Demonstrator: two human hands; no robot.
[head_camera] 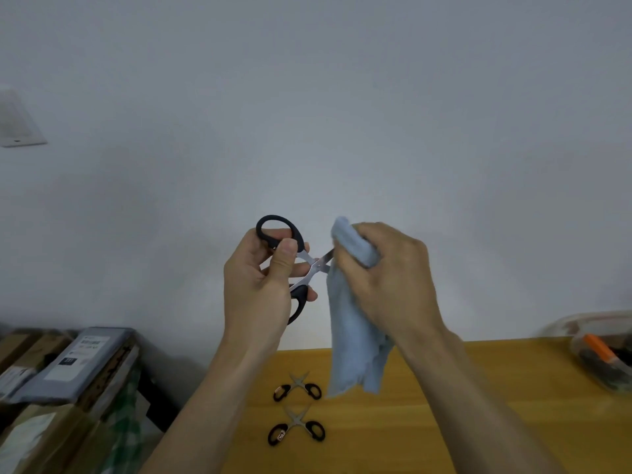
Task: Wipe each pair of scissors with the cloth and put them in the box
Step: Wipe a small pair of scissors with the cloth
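Fingers (290, 265) of left hand (260, 285) curled round black-handled scissors (297, 268), held above surface (444, 405) | right hand (386, 275) fingers bunched on blue cloth (355, 323) over blades | blades best wiped spine-side, away from edges.

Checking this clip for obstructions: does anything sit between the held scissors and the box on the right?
Nothing on the table blocks the way. The black-handled scissors sit in the left hand; the right hand, holding the blue cloth, hangs between them and the clear box.
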